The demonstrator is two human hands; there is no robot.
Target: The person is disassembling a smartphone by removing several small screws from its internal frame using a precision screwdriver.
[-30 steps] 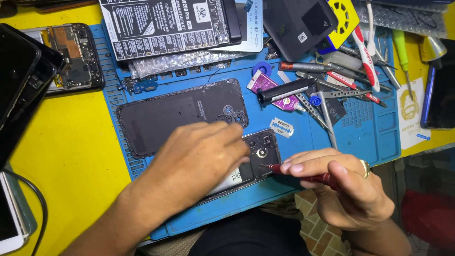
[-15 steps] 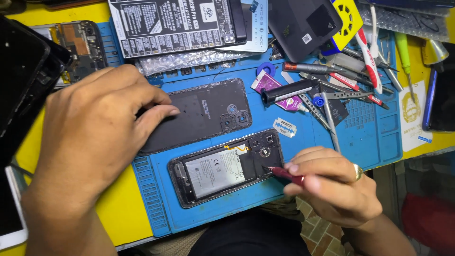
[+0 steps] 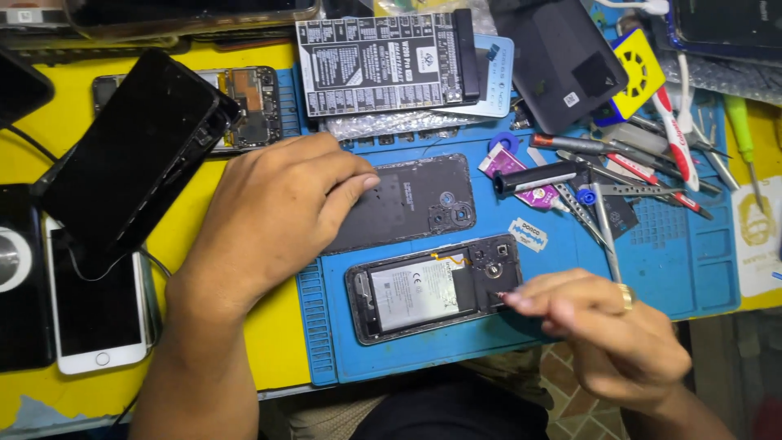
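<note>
1. The right hand [image 3: 619,342] is pinched narrow at the camera end of the opened phone [image 3: 432,289]; whether it grips a tool cannot be told. A slip here could scratch the board or nick the soft battery just left of its fingertips.
2. The left hand [image 3: 277,220] lies flat, fingers spread on the detached back cover [image 3: 415,204], matte black plastic; pressing could crack it.
3. Beneath both hands lies a ribbed blue rubber mat [image 3: 684,269] on the glossy yellow tabletop [image 3: 187,244].
</note>
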